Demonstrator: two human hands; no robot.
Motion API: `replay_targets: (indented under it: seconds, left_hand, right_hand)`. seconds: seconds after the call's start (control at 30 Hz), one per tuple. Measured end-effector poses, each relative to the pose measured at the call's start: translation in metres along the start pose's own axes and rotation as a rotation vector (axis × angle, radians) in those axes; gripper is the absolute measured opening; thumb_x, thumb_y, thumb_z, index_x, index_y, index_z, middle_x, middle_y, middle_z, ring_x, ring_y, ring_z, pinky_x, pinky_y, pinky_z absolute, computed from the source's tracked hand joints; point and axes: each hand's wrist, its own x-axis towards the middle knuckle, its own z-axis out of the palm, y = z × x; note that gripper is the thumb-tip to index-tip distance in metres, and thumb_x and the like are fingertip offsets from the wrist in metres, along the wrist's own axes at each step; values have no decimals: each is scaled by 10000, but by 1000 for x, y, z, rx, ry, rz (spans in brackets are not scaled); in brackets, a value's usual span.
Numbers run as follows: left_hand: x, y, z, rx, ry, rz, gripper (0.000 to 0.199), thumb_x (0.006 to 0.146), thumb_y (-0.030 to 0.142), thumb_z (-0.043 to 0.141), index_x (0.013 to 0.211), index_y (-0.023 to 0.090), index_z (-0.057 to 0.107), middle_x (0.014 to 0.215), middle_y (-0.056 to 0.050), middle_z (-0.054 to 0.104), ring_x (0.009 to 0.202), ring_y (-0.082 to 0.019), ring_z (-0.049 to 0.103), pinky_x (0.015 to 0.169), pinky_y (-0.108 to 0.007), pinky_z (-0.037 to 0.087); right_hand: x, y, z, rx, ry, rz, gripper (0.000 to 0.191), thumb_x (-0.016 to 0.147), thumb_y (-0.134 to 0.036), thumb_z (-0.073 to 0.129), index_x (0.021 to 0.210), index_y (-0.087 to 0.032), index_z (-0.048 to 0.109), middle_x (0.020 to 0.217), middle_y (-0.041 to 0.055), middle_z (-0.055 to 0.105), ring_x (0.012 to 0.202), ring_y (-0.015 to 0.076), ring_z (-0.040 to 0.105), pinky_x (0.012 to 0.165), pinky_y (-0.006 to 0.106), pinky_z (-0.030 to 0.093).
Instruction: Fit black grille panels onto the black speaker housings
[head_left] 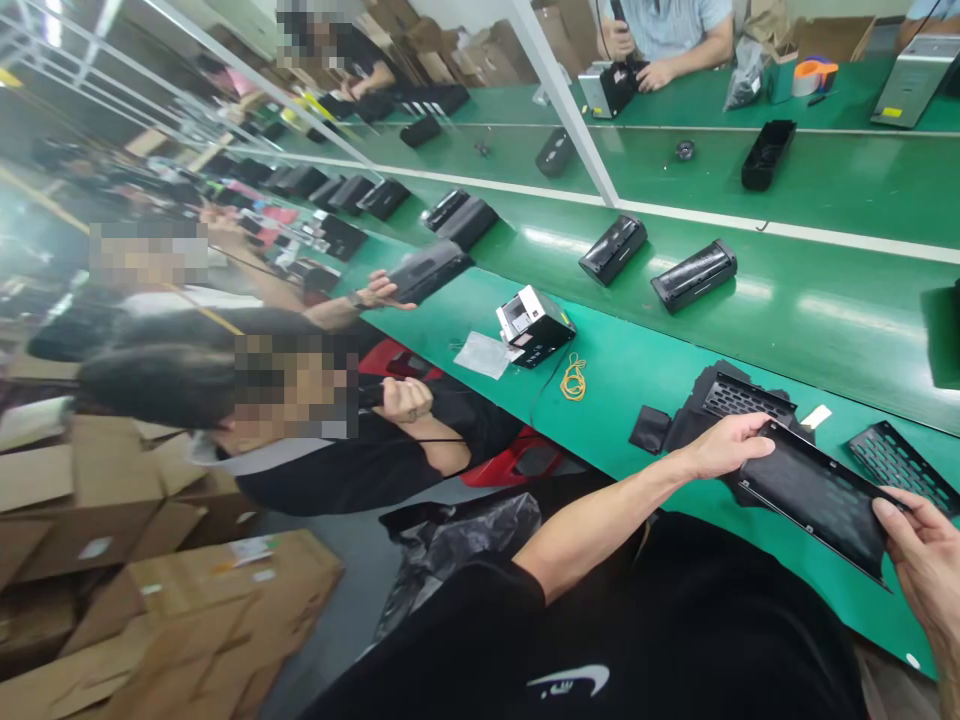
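Observation:
Between my two hands is a black speaker grille panel (814, 495), tilted, its mesh-lined inner side facing me. My left hand (731, 447) pinches the panel's upper left end, thumb on top. At the lower right end, my right hand (919, 540) grips the other edge with the thumb on its face. Behind the held panel, a perforated black grille (746, 397) lies on a pile of black sheets (694, 415). Another perforated grille (904, 465) rests on the green bench beyond my right hand. A small black piece (650, 428) sits left of the pile.
A white-and-black box-shaped unit (534, 325), a plastic bag (484, 355) and a yellow cord bundle (573, 378) lie on the bench (600, 430) to the left. Black speaker housings (694, 275) stand on the green conveyor. A co-worker (337, 450) sits close on my left, near cardboard boxes (225, 600).

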Motion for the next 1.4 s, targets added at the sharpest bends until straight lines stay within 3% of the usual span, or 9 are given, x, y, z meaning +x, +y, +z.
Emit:
replay_targets:
  seconds: [0.13,0.33,0.57,0.73,0.9,1.0,1.13,1.27,1.4]
  left_hand:
    - [1,-4,2,-76,16,-11,328,795,252,760,1103,141,750,919,-27,698,842,-149,604,794,-263,461]
    - [2,-3,0,-105,18,10,384,753,198,752,1133,137,752,890,-22,698,840,-150,605,821,-267,465]
    - [-4,4,0,-93,22,24,433,873,439,741,1196,152,748,932,-33,686,828,-151,590,816,-274,470]
    - [-13,24,1,45,14,116,449,917,532,727,1178,168,755,1037,-57,713,944,-180,623,908,-286,478]
    - [-25,47,6,25,-18,150,483,957,575,672,1205,167,740,1048,-73,704,923,-179,632,863,-281,498]
    - [-30,55,8,117,-5,200,464,996,554,630,1249,175,719,912,-38,655,782,-139,577,752,-256,478]
    - [-30,57,7,242,37,235,470,1038,498,569,1373,179,648,690,53,451,579,-92,388,584,-226,359]
    - [-28,55,5,381,37,253,418,1050,446,549,1348,176,663,673,65,398,603,-99,370,611,-238,343]
    - [-26,57,4,452,18,261,397,1052,411,538,1354,188,666,672,60,432,634,-113,409,653,-252,365]
  right_hand:
    - [-9,-13,1,2,10,-12,588,677,-527,964,1133,-211,768,763,10,701,621,144,595,520,213,476]
    - [-15,-22,4,75,-30,-44,551,688,-463,968,1140,-227,760,832,22,719,700,161,649,583,223,523]
    - [-24,-24,2,18,10,-107,564,765,-523,903,1225,-236,746,886,47,740,690,201,661,595,287,547]
    - [-27,-31,-10,-110,17,-139,636,787,-580,868,1327,-268,745,780,36,712,513,206,573,454,332,501]
    - [-33,-42,-20,-148,8,-196,654,796,-590,855,1373,-311,723,873,54,746,581,249,647,489,357,555]
    - [-40,-50,-20,-123,35,-188,634,780,-571,875,1346,-325,729,809,39,718,515,213,589,435,324,508]
    - [-45,-63,-4,-50,70,-105,677,726,-587,909,1304,-281,735,764,37,687,419,126,418,348,264,357]
    - [-46,-68,13,17,124,-52,718,668,-605,941,1260,-243,756,720,15,634,443,93,362,360,227,323]
    - [-46,-67,15,31,167,-67,697,662,-559,967,1241,-220,779,735,1,609,483,76,341,368,200,286]
